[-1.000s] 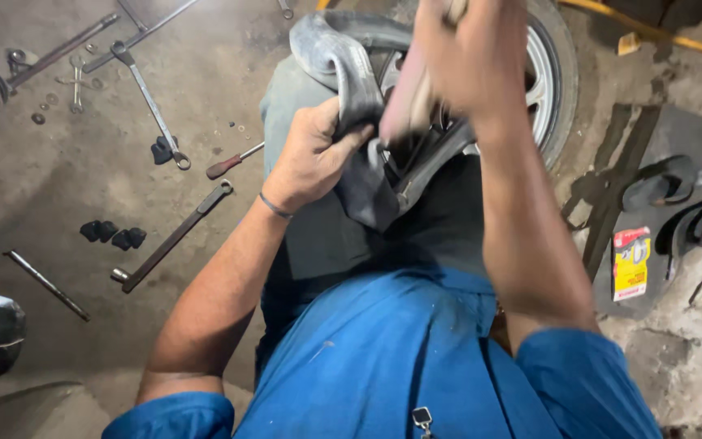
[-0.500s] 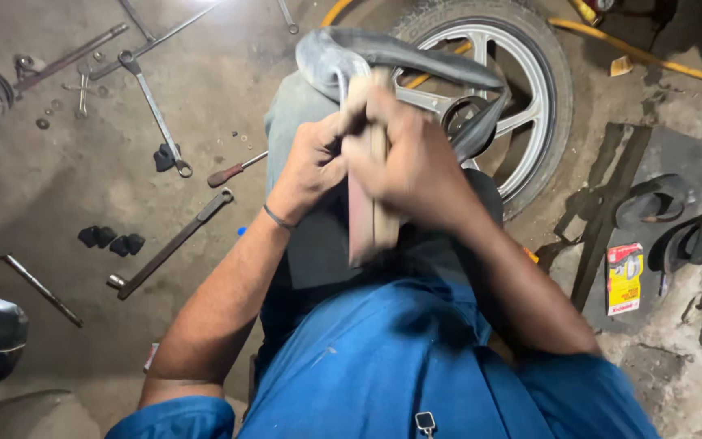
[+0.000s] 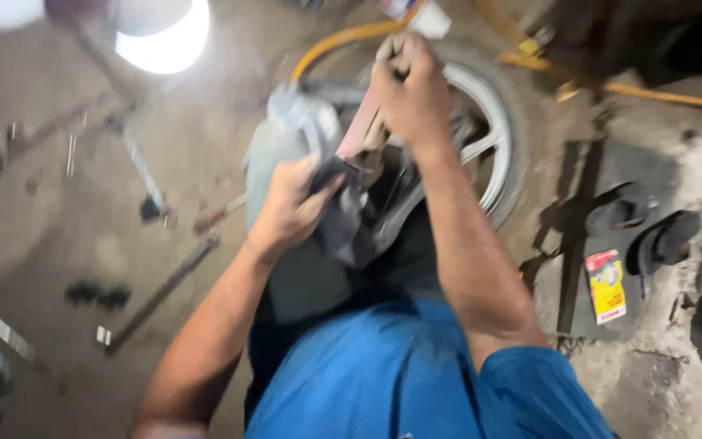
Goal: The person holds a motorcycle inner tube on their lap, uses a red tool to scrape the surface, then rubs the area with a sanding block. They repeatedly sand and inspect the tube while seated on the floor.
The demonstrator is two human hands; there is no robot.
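Blurred floor tools; left hand hides the cloth partly.

Motion-blurred floor tools, left side.

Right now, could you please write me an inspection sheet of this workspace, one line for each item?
Surface: dusty concrete floor.
Job's things: grey metal part over a wheel; reddish strip runs between both hands.
Clutter: long wrench, black sockets, yellow packet, sandals.
Hands: left hand grips dark cloth; right hand grips the strip's upper end.
Cables: yellow hose.
Surroundings: bright lamp; picture blurred.
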